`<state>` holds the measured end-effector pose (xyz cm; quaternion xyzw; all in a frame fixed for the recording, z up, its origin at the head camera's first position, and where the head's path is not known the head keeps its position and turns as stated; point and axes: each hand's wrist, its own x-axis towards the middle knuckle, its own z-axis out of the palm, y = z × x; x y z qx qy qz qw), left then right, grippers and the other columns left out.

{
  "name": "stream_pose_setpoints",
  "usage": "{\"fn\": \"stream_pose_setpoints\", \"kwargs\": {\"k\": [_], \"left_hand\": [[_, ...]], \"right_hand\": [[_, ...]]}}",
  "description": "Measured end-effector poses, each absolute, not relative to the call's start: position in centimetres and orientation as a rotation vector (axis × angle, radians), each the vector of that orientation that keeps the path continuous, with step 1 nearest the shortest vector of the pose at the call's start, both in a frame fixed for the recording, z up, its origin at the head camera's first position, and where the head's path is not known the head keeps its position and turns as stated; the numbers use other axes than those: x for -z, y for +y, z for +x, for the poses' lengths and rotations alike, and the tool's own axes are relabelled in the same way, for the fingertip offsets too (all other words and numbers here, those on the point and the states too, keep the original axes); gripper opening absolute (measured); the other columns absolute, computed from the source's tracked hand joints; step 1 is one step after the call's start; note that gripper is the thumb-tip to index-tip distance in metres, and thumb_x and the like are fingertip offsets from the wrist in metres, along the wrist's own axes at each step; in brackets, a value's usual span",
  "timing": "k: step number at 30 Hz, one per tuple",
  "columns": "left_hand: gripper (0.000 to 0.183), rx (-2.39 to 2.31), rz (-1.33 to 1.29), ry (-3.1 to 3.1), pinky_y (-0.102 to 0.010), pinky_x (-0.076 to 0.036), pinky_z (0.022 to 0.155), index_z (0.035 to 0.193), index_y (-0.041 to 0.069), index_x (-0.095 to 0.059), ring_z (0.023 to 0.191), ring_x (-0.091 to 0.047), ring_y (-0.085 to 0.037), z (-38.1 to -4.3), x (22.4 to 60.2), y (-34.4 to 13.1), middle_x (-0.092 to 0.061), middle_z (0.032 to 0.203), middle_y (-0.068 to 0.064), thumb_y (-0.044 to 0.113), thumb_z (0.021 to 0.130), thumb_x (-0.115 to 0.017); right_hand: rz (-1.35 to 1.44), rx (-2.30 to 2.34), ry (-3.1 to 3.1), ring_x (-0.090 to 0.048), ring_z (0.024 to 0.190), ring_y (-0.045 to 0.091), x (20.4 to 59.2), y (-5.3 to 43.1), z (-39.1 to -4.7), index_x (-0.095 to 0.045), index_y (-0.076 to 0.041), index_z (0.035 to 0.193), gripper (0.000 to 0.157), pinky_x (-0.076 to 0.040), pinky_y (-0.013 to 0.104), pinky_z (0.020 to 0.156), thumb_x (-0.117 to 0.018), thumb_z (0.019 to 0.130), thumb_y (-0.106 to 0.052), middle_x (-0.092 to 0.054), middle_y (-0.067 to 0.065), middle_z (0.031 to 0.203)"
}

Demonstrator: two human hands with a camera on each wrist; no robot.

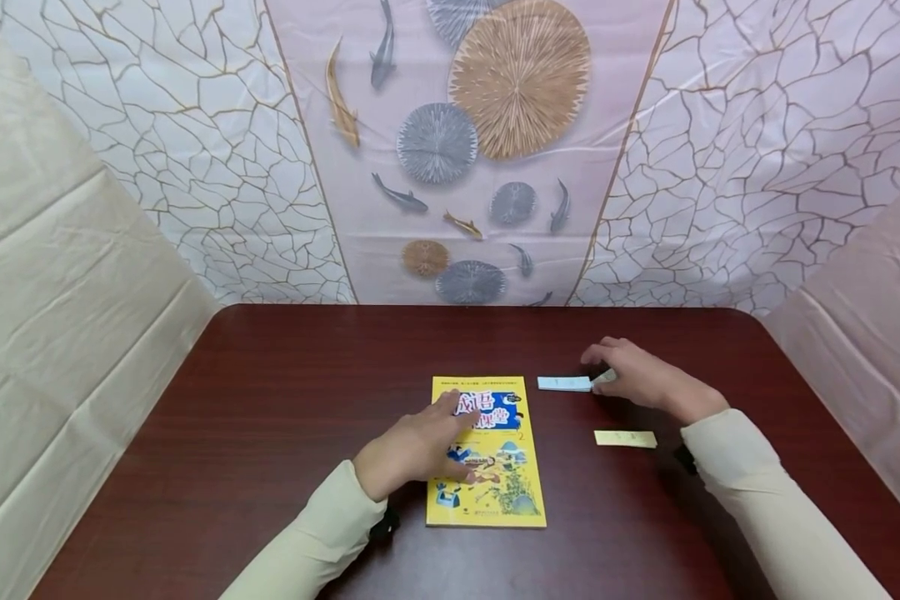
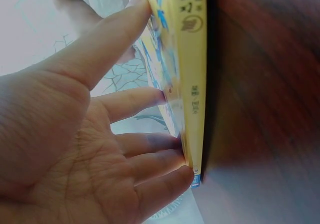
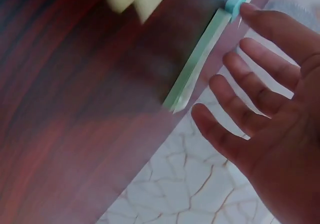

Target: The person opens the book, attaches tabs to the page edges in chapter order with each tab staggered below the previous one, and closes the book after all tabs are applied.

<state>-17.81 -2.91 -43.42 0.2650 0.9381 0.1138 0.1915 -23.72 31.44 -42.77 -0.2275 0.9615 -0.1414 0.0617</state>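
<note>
A yellow book (image 1: pixel 521 492) with a colourful illustrated cover and Chinese lettering lies on the table. My left hand (image 1: pixel 423 442) is over its cover, fingers spread and fairly straight; the left wrist view shows fingertips at the book's surface. To the right of the book sits a light blue pad of paper strips (image 1: pixel 562 383). Against its right end is a pale green pad (image 3: pixel 195 62), mostly hidden in the head view by my right hand (image 1: pixel 637 379). The right hand's thumb tip is by the junction of these pads, its other fingers loosely bent and apart from the green one.
A pale yellow paper strip pad (image 1: pixel 626 438) lies nearer me, below the right hand. The dark red-brown table (image 1: pixel 270 400) has its back edge against a patterned cloth backdrop (image 1: pixel 457 208). Plain cloth walls (image 1: pixel 60 275) stand on both sides.
</note>
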Motion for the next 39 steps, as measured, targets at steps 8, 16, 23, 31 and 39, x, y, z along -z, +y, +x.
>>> {"fn": "stream_pose_setpoints", "kwargs": {"k": [8, 16, 23, 31, 39], "left_hand": [[0.09, -0.33, 0.746, 2.629, -0.054, -0.038, 0.108, 0.154, 0.024, -0.039, 0.151, -0.02, -0.026, -17.8, 43.4, -2.9, -0.018, 0.165, -0.009, 0.048, 0.078, -0.082], [0.089, -0.34, 0.748, 2.624, -0.054, -0.04, 0.107, 0.154, 0.024, -0.039, 0.15, -0.023, -0.026, -18.0, 43.3, -2.8, -0.017, 0.165, -0.01, 0.047, 0.079, -0.082], [0.089, -0.346, 0.745, 2.62, -0.054, -0.041, 0.106, 0.154, 0.025, -0.04, 0.147, -0.03, -0.028, -18.0, 43.4, -2.9, -0.018, 0.165, -0.011, 0.048, 0.079, -0.081], [0.091, -0.326, 0.743, 2.616, -0.054, -0.042, 0.105, 0.155, 0.026, -0.038, 0.148, -0.028, -0.029, -17.9, 43.5, -2.9, -0.016, 0.166, -0.01, 0.049, 0.079, -0.081], [0.09, -0.32, 0.751, 2.615, -0.051, -0.044, 0.103, 0.155, 0.026, -0.036, 0.147, -0.029, -0.028, -18.0, 43.4, -2.7, -0.016, 0.166, -0.01, 0.048, 0.08, -0.079]], "right_hand": [[-0.819, 0.393, 2.963, -0.062, 0.091, 0.031, 43.0, 33.8, -22.9, -0.069, 0.001, 0.108, 0.029, -0.054, 0.044, 0.075, -0.076, 0.08, 0.008, -0.063, 0.012, 0.1], [-0.703, 0.27, 3.007, -0.058, 0.089, 0.025, 43.4, 34.6, -23.1, -0.068, -0.009, 0.1, 0.018, -0.05, 0.042, 0.071, -0.076, 0.085, -0.002, -0.06, 0.007, 0.101], [-0.56, 0.225, 2.931, -0.049, 0.071, 0.014, 43.2, 34.6, -22.3, -0.06, -0.016, 0.097, 0.012, -0.042, 0.035, 0.062, -0.066, 0.087, -0.013, -0.057, 0.0, 0.094], [-0.757, 0.324, 3.024, -0.054, 0.077, 0.007, 43.8, 32.0, -19.7, -0.064, -0.018, 0.102, 0.016, -0.048, 0.029, 0.064, -0.068, 0.087, -0.016, -0.058, -0.007, 0.097], [-0.822, 0.398, 3.023, -0.062, 0.097, 0.011, 44.2, 30.0, -19.0, -0.069, -0.016, 0.114, 0.026, -0.056, 0.035, 0.079, -0.075, 0.089, -0.017, -0.064, -0.004, 0.11]]}}
